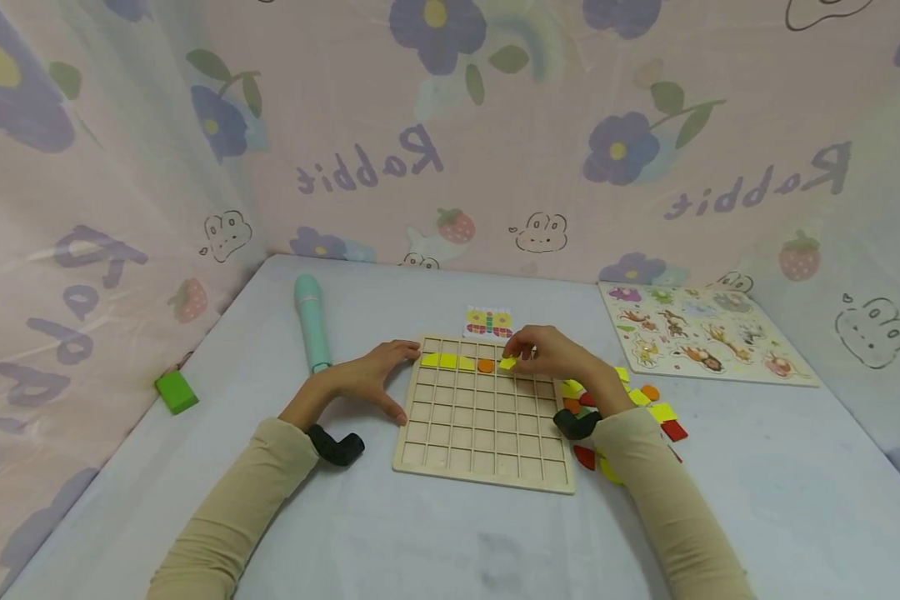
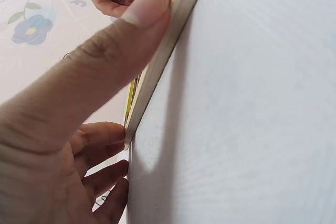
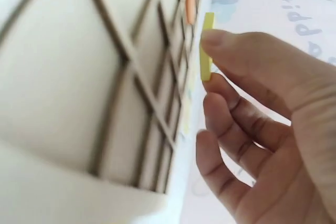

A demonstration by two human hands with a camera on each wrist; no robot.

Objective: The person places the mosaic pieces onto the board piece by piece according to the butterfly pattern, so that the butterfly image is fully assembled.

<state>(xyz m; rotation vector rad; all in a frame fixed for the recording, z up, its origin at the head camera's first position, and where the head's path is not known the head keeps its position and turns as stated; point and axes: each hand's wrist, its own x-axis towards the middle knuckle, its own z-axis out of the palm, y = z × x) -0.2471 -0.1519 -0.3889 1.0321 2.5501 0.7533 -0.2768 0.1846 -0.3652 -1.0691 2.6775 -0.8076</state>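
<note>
Three yellow pieces (image 1: 447, 361) and one orange disc (image 1: 486, 365) sit side by side in a row near the far edge of the wooden grid board (image 1: 483, 425), from about 11 o'clock to 12 o'clock of its centre. The board lies flat in the middle of the white table (image 1: 360, 533). At 1 o'clock, just beside the disc, the right hand (image 1: 547, 354) pinches a yellow tile (image 3: 207, 51) between thumb and forefinger, its other fingers bent loosely beneath; whether the tile touches the board, one cannot tell. Between 9 and 10 o'clock, the left hand (image 1: 371, 379) is spread, thumb apart from the fingers, and rests against the board's near-left side.

Just beyond the board, at 12 o'clock, lies a small picture card (image 1: 489, 322) with a butterfly-like pattern. At 3 o'clock, partly behind the right forearm, loose pieces (image 1: 663, 412) in yellow, red, orange and green are scattered. An animal puzzle board (image 1: 705, 333) lies at 2 o'clock, a mint-green stick-shaped object (image 1: 312, 323) at 10, and a green block (image 1: 176, 392) well apart at 9. Pale cloth (image 1: 345, 217) with flowers and rabbits hangs behind.
</note>
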